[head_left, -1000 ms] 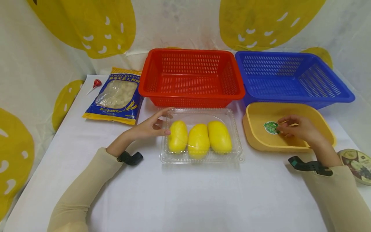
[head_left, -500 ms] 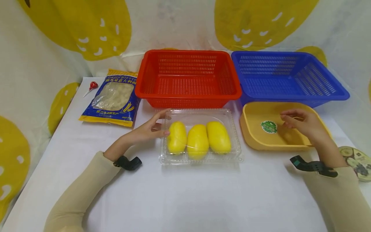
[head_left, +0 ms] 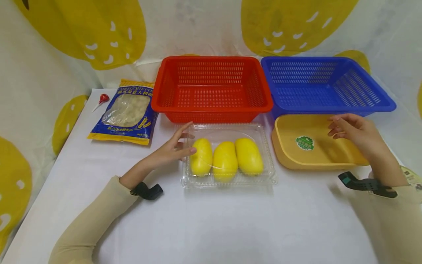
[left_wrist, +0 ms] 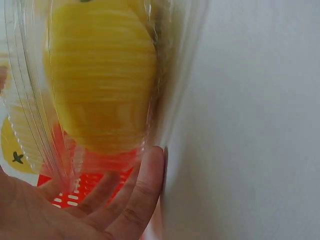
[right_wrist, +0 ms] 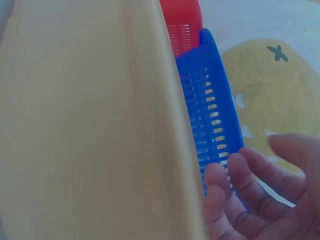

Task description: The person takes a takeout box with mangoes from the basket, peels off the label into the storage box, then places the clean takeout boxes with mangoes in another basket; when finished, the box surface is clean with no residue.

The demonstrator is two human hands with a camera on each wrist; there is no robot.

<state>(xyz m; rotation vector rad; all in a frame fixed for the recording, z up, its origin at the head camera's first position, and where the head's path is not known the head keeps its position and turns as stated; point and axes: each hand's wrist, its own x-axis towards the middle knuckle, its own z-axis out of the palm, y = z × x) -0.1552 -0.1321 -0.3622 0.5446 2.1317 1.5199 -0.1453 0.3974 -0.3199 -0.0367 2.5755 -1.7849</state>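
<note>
A clear plastic box (head_left: pixel 227 128) with three yellow mangoes (head_left: pixel 225 161) inside lies at the middle of the table. My left hand (head_left: pixel 168 151) is at the box's left side, thumb and fingers spread along its edge; in the left wrist view the fingers (left_wrist: pixel 150 170) are beside the clear wall. Over the right part of the yellow tub (head_left: pixel 321 165) hovers my right hand (head_left: pixel 362 137), fingers loosely bent with nothing between them. A green-and-white round sticker (head_left: pixel 304 143) shows on the tub's floor.
Behind stand a red basket (head_left: pixel 212 110) and a blue basket (head_left: pixel 333 110), side by side. A blue and yellow pasta bag (head_left: pixel 126 112) and a red lollipop (head_left: pixel 103 98) lie at the back left. A round printed lid (head_left: pixel 412 179) is partly hidden by the right arm.
My right hand has moved right and slightly back from the sticker, rising over the tub's right part. The left hand has stayed at the box, its fingers slightly more spread. The view has shifted slightly.
</note>
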